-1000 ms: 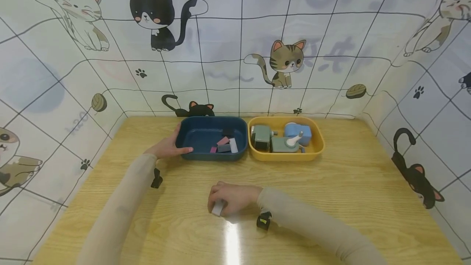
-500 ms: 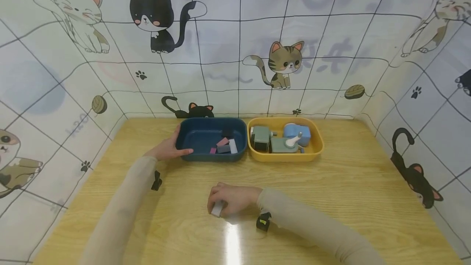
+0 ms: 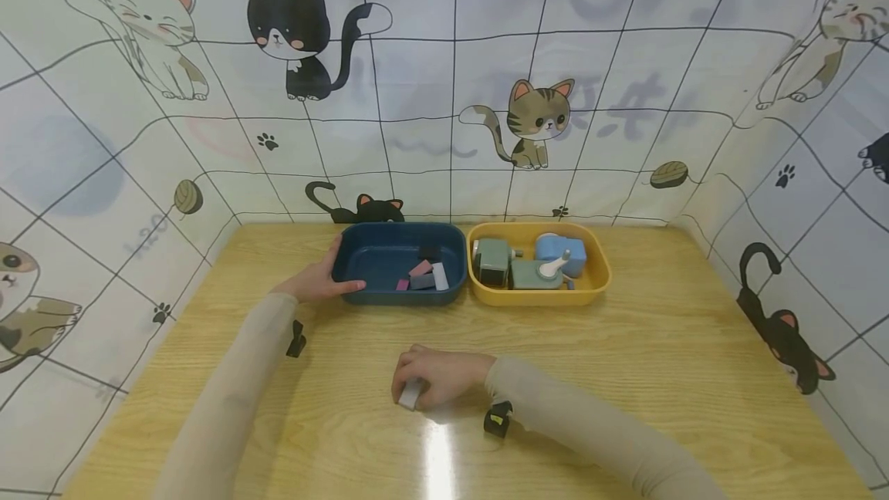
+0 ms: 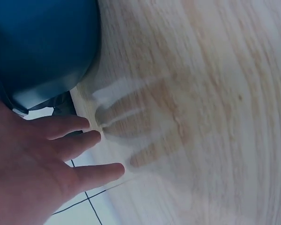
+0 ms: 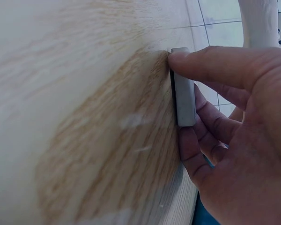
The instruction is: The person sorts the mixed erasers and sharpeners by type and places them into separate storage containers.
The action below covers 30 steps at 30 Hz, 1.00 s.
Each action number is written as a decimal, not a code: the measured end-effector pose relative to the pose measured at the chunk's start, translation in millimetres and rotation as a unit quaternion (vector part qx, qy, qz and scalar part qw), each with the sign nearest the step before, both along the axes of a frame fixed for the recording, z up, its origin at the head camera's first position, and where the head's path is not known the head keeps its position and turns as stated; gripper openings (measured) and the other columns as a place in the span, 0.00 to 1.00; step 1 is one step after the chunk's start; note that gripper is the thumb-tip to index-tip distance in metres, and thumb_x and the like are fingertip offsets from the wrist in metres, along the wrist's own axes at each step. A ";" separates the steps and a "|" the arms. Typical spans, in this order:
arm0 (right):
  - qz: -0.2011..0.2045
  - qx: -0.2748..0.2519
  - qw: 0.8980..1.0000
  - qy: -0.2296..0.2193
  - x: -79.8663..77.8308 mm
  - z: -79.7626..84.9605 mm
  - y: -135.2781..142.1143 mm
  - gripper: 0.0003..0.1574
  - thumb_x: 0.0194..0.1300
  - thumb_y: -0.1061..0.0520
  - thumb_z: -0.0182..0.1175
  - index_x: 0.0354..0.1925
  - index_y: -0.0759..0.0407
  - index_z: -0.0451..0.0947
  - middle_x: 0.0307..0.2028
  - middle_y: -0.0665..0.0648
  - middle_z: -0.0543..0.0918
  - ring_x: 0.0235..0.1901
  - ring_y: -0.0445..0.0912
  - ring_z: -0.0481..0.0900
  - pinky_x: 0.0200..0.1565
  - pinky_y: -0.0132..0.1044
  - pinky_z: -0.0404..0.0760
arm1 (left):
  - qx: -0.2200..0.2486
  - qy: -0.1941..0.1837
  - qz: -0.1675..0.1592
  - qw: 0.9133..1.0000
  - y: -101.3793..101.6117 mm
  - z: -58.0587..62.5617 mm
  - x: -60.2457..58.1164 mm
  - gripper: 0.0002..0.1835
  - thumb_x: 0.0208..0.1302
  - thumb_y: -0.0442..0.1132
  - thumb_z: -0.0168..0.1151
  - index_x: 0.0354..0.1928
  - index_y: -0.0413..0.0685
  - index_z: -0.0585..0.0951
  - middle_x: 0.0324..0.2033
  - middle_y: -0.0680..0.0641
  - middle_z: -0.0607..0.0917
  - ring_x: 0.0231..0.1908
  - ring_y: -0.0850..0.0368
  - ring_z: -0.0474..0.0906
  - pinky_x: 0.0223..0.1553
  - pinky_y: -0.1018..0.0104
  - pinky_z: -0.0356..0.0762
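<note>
My right hand [image 3: 441, 376] pinches a small white rectangular eraser [image 3: 410, 393] low at the tabletop. In the right wrist view, the thumb lies at one end of the eraser [image 5: 185, 101] and the fingers are at its other end and side. At the back left, my left hand [image 3: 316, 276] rests against the left end of the dark blue bin [image 3: 403, 298], thumb along the front rim. Its visible fingers [image 4: 100, 172] look straight and spread in the left wrist view. Several small pink, grey, white and black blocks [image 3: 421, 281] lie in the bin's right part.
A yellow bin [image 3: 538, 298] stands right beside the blue one. It holds two green crank pencil sharpeners [image 3: 495, 261] and a blue one [image 3: 561, 251]. Cat-printed cloth walls [image 3: 417, 137] border the wooden table [image 3: 625, 376] at the back and sides.
</note>
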State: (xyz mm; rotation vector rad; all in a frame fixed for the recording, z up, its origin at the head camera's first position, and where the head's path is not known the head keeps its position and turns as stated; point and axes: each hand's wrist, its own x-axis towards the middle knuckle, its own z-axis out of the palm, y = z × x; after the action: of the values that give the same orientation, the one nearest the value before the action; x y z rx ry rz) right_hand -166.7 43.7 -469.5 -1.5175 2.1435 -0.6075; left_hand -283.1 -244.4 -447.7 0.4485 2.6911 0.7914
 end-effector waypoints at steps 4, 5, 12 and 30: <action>-0.003 0.002 1.000 -0.006 0.3 0.7 -0.2 0.21 0.56 0.62 0.66 0.48 0.47 0.81 0.46 0.42 0.74 0.46 0.35 0.66 0.48 0.25 0.67 | 0.004 -0.002 0.003 1.000 -1.4 -0.7 0.3 0.65 0.56 0.67 0.62 0.74 0.43 0.28 0.70 0.26 0.48 0.65 0.28 0.56 0.62 0.39 0.57; -0.004 0.002 1.000 -0.007 0.6 1.5 -0.4 0.20 0.56 0.62 0.66 0.48 0.47 0.81 0.46 0.42 0.74 0.46 0.35 0.66 0.48 0.26 0.67 | 0.005 -0.002 0.003 1.000 -1.5 -1.1 0.4 0.65 0.56 0.67 0.62 0.74 0.43 0.28 0.70 0.25 0.48 0.65 0.28 0.56 0.62 0.39 0.57; -0.022 0.006 1.000 -0.019 1.1 6.8 -2.1 0.21 0.57 0.63 0.65 0.49 0.49 0.81 0.46 0.44 0.75 0.46 0.36 0.66 0.49 0.26 0.67 | 0.008 0.000 0.005 1.000 -1.9 -2.2 -0.9 0.66 0.56 0.68 0.62 0.75 0.45 0.28 0.70 0.25 0.48 0.65 0.28 0.56 0.62 0.39 0.57; -0.070 -0.014 0.997 0.005 -12.8 16.6 -4.8 0.18 0.62 0.59 0.66 0.51 0.50 0.81 0.48 0.45 0.77 0.48 0.37 0.70 0.53 0.28 0.68 | 0.002 -0.003 0.010 1.000 1.0 1.1 1.1 0.66 0.55 0.69 0.62 0.75 0.46 0.28 0.69 0.24 0.51 0.63 0.27 0.60 0.62 0.39 0.59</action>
State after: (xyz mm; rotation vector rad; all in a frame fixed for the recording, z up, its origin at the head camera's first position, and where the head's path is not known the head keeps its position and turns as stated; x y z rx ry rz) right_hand -179.6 38.9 -452.9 -1.3961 2.2716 -0.6804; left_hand -282.0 -243.4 -446.7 0.4205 2.6929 0.8016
